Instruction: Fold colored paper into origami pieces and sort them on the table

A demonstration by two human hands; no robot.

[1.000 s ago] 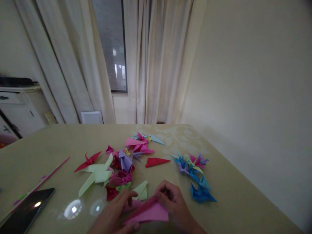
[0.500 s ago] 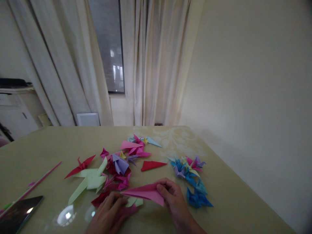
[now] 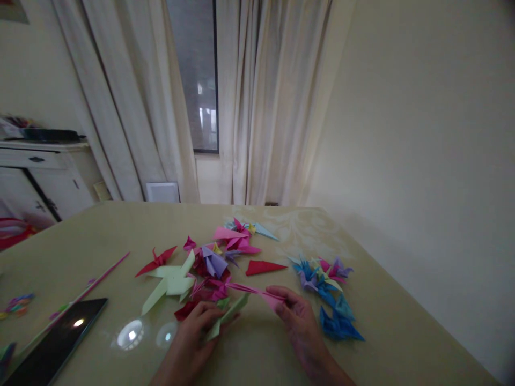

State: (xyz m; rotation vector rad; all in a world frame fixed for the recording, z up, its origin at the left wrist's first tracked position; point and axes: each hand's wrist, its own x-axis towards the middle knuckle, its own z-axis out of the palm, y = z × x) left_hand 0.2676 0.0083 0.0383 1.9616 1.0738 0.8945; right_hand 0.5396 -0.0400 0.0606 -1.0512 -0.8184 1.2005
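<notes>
My left hand (image 3: pixel 201 332) is closed on a pale green folded paper (image 3: pixel 230 315), which tilts up to the right between finger and thumb. A pink folded paper (image 3: pixel 270 298) is pinched in my right hand (image 3: pixel 295 324); its narrow end points left over the pile. Just beyond my left hand lies a heap of origami pieces, among them a purple one (image 3: pixel 214 262) and a dark red one (image 3: pixel 187 309). A pale green pinwheel-like piece (image 3: pixel 175 280) rests left of that heap. Past my right hand is a flat red paper piece (image 3: pixel 263 267).
Blue origami pieces (image 3: pixel 338 319) cluster on the right. A black tablet or phone (image 3: pixel 60 338) lies at the left, with a long pink stick (image 3: pixel 107 279) beside it. A red paper crane (image 3: pixel 159 260) sits farther back. Curtains (image 3: pixel 132 96) and a wall (image 3: pixel 422 161) stand beyond the table.
My left hand has lifted the pale green paper off the table. The pink paper has turned edge-on in my right hand. The view has swung left, showing more of the black device.
</notes>
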